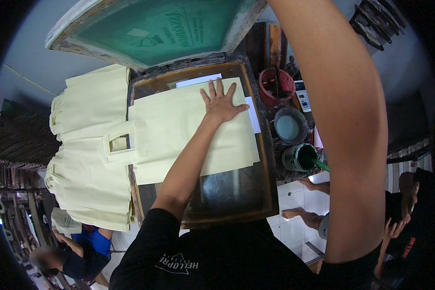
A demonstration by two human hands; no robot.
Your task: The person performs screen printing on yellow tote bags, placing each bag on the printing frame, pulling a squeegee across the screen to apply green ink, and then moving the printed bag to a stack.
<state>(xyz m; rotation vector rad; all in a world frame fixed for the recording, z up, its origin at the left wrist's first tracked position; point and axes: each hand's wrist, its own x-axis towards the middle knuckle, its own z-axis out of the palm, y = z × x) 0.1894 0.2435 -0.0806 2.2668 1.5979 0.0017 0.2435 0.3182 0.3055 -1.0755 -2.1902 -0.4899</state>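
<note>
Nearest the camera, a black shirt [203,261] fills the lower edge, and both forearms rise from it. The left hand [221,103] is laid flat with its fingers spread on the pale yellow tote bag [179,130], apparently pressing the cloth smooth and keeping it from shifting. The bag is spread across the wooden printing table [237,198], its far edge near the table's far edge and its handles [117,145] hanging over the left edge. White paper sheets [198,80] are seen under the bag at the far right corner, perhaps as placement guides. The right arm [343,130] is raised out of the top of the picture, so the right hand is not seen; whether it is open or closed cannot be told. Beyond the table's left edge, a stack of like bags [89,145] is piled within reach. By the right edge, three ink pots [290,126] are stood. Farthest, the green mesh screen [154,29] is tilted up, clear of the bag.
</note>
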